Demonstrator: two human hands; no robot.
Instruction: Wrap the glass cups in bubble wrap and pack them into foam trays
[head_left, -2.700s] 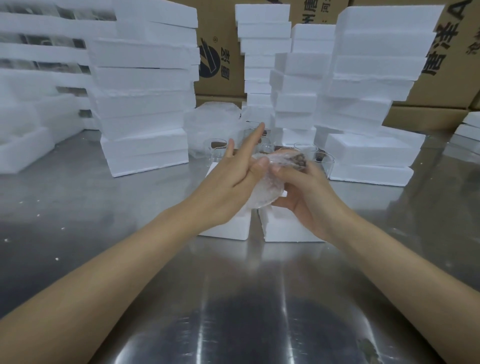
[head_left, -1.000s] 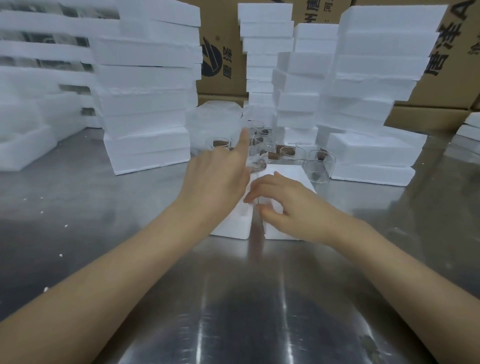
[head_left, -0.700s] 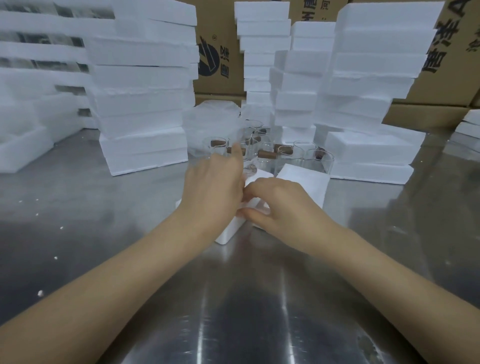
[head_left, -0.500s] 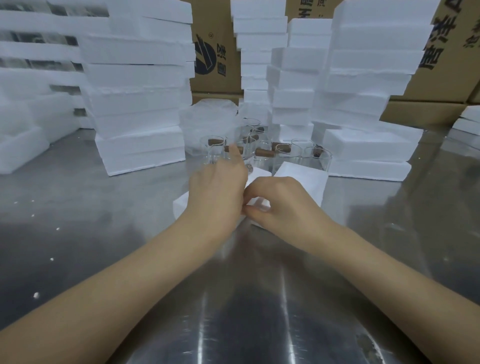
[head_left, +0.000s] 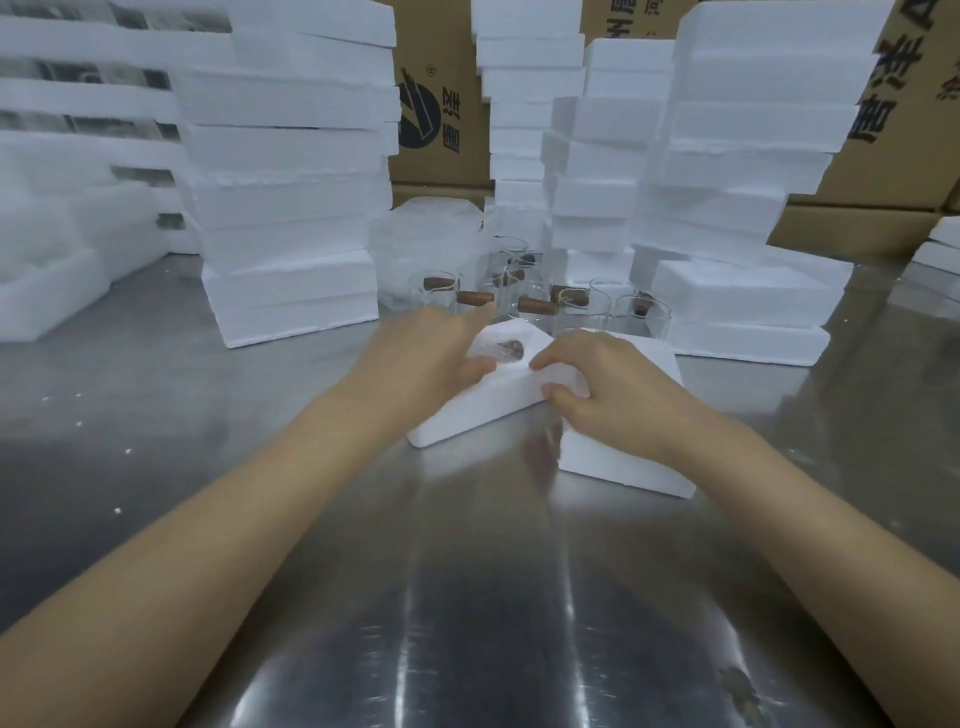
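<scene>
Step in hand: a wrapped cup (head_left: 506, 349) is judged to be seated in the cavity of the left foam tray (head_left: 467, 410), which lies skewed on the tabletop (head_left: 467, 597) near its middle.
Left hand (head_left: 423, 364): laid over the left part of that tray, fingers fairly straight and pressed on the foam beside the cavity; nothing is seen to be clasped.
Right hand (head_left: 602, 384): fingers curled, the near rim of the left tray pinched between thumb and fingertips; the hand lies across the gap to the right foam tray (head_left: 623, 462).
Cup relative to hands: the wrapped cup is seen between the two hands, just beside the fingertips of both; whether it is touched cannot be told.
Unwrapped stock: bare glass cups (head_left: 561, 306) with brown handles are stood just behind the trays, toward the far edge.
Next move: the two trays are probably to be closed over the cup; the halves would need to be aligned and pressed evenly, so that the foam is not cracked.
Surroundings: foam stacks (head_left: 291, 208) and cardboard boxes (head_left: 441, 78) are ranged along the far edge.
</scene>
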